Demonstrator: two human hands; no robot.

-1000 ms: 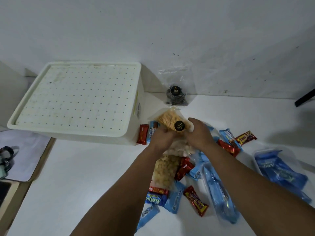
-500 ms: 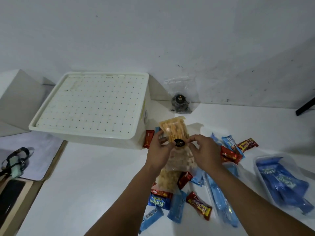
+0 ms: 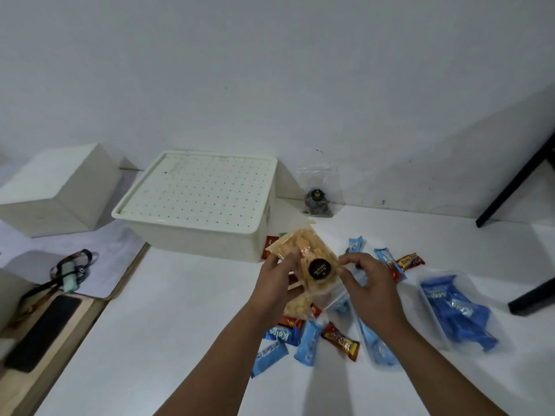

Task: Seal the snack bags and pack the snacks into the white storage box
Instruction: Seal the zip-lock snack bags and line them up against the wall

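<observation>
A clear snack bag (image 3: 306,253) of orange crackers with a round black label is held above the table. My left hand (image 3: 277,279) grips its left side, and my right hand (image 3: 365,282) pinches its open clear end at the lower right. The white storage box (image 3: 198,202), its dotted lid on, stands just behind and to the left. Under my hands lies a second bag of pale snacks (image 3: 297,306), among several red and blue wrapped bars (image 3: 306,342).
A clear bag with dark contents (image 3: 316,199) leans against the wall. At the right lies a clear bag of blue packets (image 3: 456,310), with another long one (image 3: 375,343) nearer me. A white block (image 3: 57,190) and a black phone (image 3: 42,331) sit at the left; black table legs (image 3: 531,301) stand at the right.
The camera pulled back and tilted up. The cracker bag has tilted to lean left. My right hand slid down to the bag's open end, while my left hand kept its grip.
</observation>
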